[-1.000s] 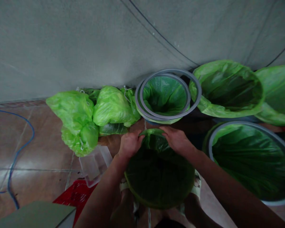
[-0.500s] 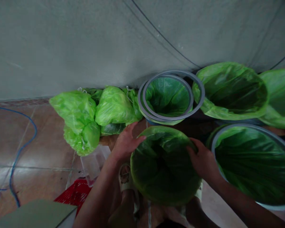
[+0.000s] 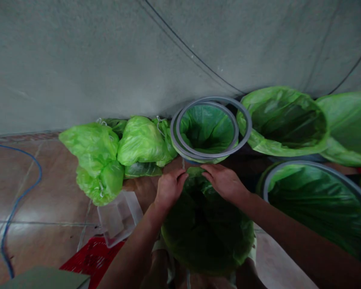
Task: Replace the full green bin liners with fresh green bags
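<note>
A bin lined with a green plastic bag (image 3: 207, 228) stands on the floor right in front of me. My left hand (image 3: 169, 188) and my right hand (image 3: 224, 181) meet at the far rim of this bin, fingers curled over the bag's edge. Both hands pinch the green plastic close together. My forearms reach over the bin's near side.
Behind stands a bin with grey ring rims (image 3: 210, 130) and a green liner. More green-lined bins (image 3: 285, 120) (image 3: 315, 204) sit to the right. Tied green bags (image 3: 114, 154) lie along the grey wall. A clear plastic container (image 3: 120, 216), a red basket (image 3: 92, 261) and a blue cable (image 3: 15, 200) are at left.
Half a second ago my hands were spread on the left and right sides of the bin's rim. They have come together at the far rim and closed on the bag's edge.
</note>
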Demonstrator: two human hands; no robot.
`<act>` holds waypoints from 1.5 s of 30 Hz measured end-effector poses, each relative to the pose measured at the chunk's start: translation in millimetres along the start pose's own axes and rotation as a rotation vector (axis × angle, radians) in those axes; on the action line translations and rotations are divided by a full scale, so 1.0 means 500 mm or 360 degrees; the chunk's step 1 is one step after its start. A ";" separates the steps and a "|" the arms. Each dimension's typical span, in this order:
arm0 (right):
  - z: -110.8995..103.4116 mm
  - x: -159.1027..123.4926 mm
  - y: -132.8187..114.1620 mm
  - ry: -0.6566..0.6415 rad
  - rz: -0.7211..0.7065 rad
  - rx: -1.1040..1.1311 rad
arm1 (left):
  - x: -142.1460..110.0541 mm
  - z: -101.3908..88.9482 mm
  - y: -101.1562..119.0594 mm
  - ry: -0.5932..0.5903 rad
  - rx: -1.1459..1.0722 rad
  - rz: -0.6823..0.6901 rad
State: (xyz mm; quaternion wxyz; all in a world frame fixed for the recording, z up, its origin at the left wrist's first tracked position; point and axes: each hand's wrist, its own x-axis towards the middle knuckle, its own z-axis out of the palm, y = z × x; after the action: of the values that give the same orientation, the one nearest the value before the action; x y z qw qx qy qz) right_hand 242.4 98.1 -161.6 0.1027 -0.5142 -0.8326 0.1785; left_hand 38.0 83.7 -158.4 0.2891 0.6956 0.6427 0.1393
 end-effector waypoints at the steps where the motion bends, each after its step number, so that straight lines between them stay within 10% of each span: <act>1: 0.011 0.002 0.005 -0.0032 0.0007 -0.0001 | -0.004 0.000 -0.001 0.0002 0.0068 -0.0019; 10: 0.029 -0.025 0.031 0.0045 0.0155 -0.0008 | -0.034 -0.014 -0.007 -0.0013 0.0347 -0.0200; 15: 0.022 -0.085 0.034 0.0240 0.0651 -0.0007 | -0.027 -0.038 -0.028 0.0171 -0.0003 -0.0105; 21: 0.019 -0.183 0.007 0.0007 0.1072 0.0207 | -0.007 -0.050 -0.023 0.0232 -0.0141 -0.0149; 28: -0.022 -0.083 -0.005 0.0292 0.0436 0.0063 | 0.017 -0.026 0.019 -0.0153 0.0159 -0.0287; 33: -0.006 0.007 -0.001 -0.0067 0.0216 0.0107 | -0.001 -0.010 0.007 -0.0186 0.0199 -0.0194; 45: 0.026 -0.008 0.023 -0.0220 0.0072 0.0199 | -0.034 0.002 -0.009 -0.0076 0.0458 -0.0168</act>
State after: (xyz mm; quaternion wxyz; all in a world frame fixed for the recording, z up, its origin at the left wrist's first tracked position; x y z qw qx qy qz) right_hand 249.0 96.6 -178.0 0.0728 -0.5121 -0.8130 0.2674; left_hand 32.7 66.8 -158.7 0.2085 0.6983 0.6846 0.0137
